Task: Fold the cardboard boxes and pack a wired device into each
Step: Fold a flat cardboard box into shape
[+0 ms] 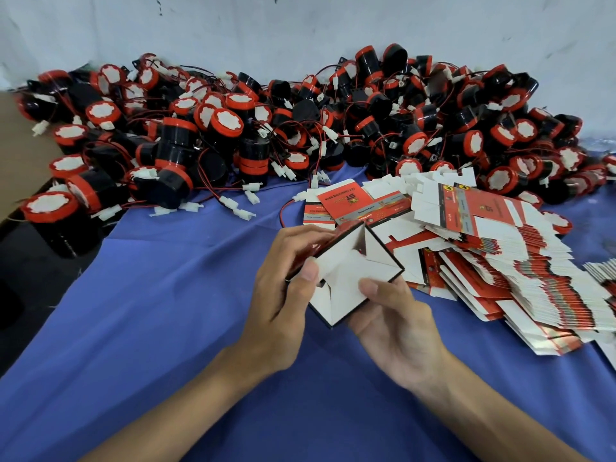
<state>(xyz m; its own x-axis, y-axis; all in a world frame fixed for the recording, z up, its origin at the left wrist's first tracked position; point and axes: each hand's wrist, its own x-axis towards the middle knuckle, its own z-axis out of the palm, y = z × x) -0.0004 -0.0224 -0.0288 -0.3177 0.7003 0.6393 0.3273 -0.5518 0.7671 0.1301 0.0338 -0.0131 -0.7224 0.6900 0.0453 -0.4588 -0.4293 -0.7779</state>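
Both hands hold one half-formed box (346, 271) above the blue cloth (166, 311). Left hand (283, 295) pinches its left edge, right hand (396, 331) cups beneath, thumb on flap. Open mouth faces up (flaps unfolded). Devices (213, 128) piled beyond, nearer the left hand.

A: We see the bench cloth (166, 295) as plain blue, no pattern. The wall (300, 25): pale grey-white w/ dark scuffs.
B: Yep. The devices (230, 123): black bodies, red rims, white centres. Their wires (282, 213) are red & black, connectors (245, 213) white.
A: Our flat blanks (533, 261): red print w/ grey strips, white flaps, black edging.
B: And our box (346, 271): white inside, red outside, black edges. We've also got cardboard (20, 148), plain brown.
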